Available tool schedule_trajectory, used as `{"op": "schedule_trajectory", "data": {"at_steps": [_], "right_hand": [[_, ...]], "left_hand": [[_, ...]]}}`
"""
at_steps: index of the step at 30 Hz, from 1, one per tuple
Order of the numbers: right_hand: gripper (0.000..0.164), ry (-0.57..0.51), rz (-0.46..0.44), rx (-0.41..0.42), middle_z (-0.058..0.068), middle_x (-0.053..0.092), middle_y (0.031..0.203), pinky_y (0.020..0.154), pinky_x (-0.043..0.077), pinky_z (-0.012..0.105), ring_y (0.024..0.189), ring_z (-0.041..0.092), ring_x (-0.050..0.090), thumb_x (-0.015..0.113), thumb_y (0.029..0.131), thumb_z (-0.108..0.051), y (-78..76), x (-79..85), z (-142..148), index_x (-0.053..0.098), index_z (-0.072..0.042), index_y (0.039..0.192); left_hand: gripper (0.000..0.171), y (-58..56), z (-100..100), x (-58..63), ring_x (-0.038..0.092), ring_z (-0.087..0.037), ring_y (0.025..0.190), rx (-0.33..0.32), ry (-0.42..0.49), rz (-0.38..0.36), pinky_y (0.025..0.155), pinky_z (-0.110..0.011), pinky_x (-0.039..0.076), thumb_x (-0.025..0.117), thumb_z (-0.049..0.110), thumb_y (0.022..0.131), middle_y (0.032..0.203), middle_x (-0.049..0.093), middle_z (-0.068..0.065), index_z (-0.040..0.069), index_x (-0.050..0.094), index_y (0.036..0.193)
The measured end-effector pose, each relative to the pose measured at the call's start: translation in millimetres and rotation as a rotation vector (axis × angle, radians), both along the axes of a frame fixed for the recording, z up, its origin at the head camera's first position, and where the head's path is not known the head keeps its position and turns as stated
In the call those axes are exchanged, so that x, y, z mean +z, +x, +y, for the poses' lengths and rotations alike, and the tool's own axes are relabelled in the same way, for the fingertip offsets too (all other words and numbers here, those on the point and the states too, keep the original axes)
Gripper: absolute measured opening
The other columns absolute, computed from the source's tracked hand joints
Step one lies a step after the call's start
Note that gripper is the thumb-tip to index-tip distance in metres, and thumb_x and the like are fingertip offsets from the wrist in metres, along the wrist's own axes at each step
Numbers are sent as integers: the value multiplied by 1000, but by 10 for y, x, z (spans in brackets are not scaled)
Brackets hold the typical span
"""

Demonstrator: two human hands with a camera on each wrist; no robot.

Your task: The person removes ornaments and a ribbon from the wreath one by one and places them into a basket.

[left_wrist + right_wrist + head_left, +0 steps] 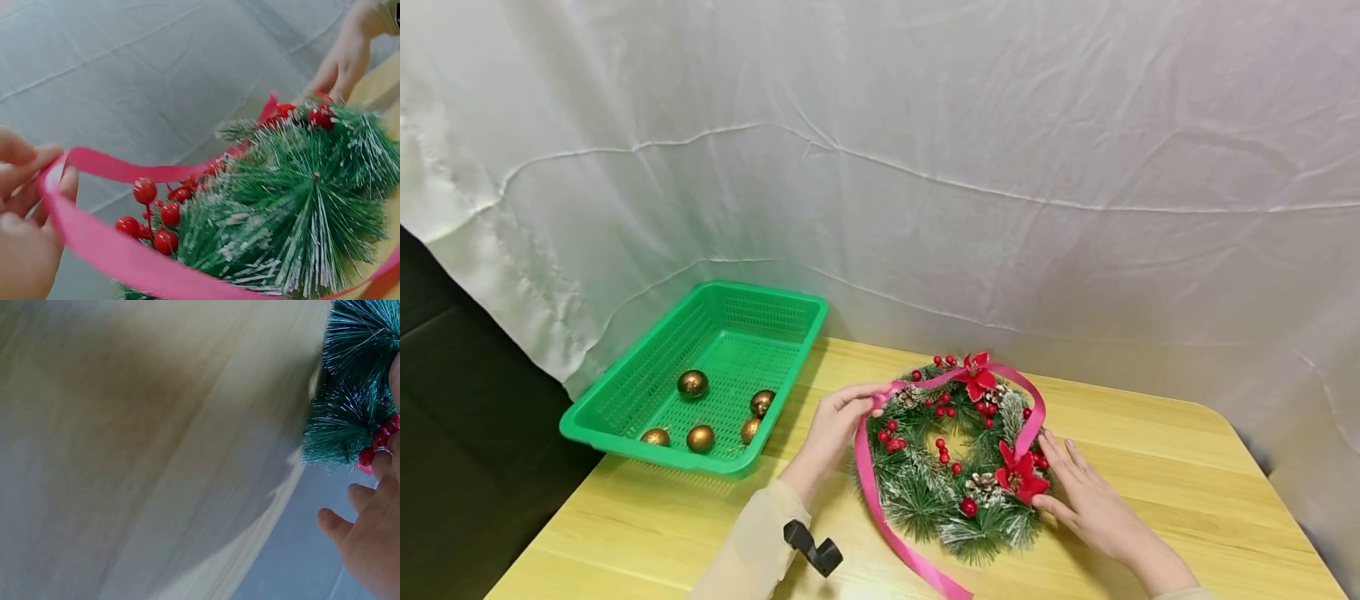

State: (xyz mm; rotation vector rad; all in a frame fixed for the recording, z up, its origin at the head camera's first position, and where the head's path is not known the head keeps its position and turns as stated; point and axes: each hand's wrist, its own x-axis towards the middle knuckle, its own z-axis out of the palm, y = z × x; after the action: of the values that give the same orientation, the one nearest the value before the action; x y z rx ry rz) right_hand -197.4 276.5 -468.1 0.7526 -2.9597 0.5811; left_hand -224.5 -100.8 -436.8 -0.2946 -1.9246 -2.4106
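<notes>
A green wreath [958, 462] lies flat on the wooden bench [1150, 433]. The left hand [838, 425] pinches the pink ribbon [880, 500] looped over it; the right hand [1086, 500] rests on its right edge, fingers straight. A green basket [625, 383] of gold baubles [700, 437] stands well left.

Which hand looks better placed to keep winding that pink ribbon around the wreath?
Probably the left hand: it already pinches the ribbon. The right hand lies flat against the wreath, steadying it.

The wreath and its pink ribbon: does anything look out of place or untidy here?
The pink ribbon is only partly on the wreath: it arcs over the top, but its long tail trails loose across the table. The left hand pinches it; nothing looks damaged.
</notes>
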Motion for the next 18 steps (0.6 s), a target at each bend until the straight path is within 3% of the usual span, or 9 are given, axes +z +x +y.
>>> {"op": "schedule_trajectory", "data": {"at_steps": [2, 4, 7, 10, 14, 18], "right_hand": [[80, 2, -2, -3, 5, 11, 159, 100, 19, 71, 141, 42, 9, 57, 93, -45, 2, 1, 2, 13, -19, 155], [80, 5, -3, -8, 5, 11, 159, 100, 19, 72, 141, 42, 9, 56, 93, -46, 3, 3, 4, 12, -19, 155], [80, 12, -4, -14, 5, 11, 159, 99, 19, 73, 141, 42, 10, 56, 93, -46, 5, 5, 5, 11, -20, 155], [80, 14, -5, -13, 5, 10, 159, 98, 19, 73, 141, 42, 9, 55, 93, -47, 3, 7, 3, 11, -21, 155], [80, 6, -4, -9, 5, 11, 159, 99, 19, 73, 141, 42, 10, 56, 93, -46, -3, 3, 3, 11, -20, 155], [81, 4, -4, -9, 6, 11, 159, 100, 19, 72, 140, 43, 10, 57, 93, -46, -3, -7, 4, 12, -20, 155]], "left_hand": [[43, 18, -15, 28, 56, -36, 113, -65, 14, 24, 95, -37, 48, 45, -14, 83, 124, 60, -19, -8, 56, 125], [50, 30, -29, 45, 53, -36, 116, -99, -45, 57, 97, -36, 47, 45, -17, 81, 130, 56, -18, -5, 54, 128], [49, 20, -41, 29, 54, -36, 116, -113, -142, 113, 96, -31, 46, 57, -15, 83, 131, 55, -18, -2, 55, 130], [46, -3, -34, -7, 56, -41, 112, -129, -160, 148, 94, -29, 48, 64, -10, 83, 125, 57, -24, -5, 56, 128], [38, -11, -5, -25, 64, -37, 100, -95, -200, 129, 86, -30, 52, 69, -4, 82, 110, 66, -21, -3, 63, 119], [26, -10, 19, -20, 68, -24, 88, -2, -258, 87, 82, -30, 54, 73, -1, 80, 99, 70, -14, -2, 70, 106]]}}
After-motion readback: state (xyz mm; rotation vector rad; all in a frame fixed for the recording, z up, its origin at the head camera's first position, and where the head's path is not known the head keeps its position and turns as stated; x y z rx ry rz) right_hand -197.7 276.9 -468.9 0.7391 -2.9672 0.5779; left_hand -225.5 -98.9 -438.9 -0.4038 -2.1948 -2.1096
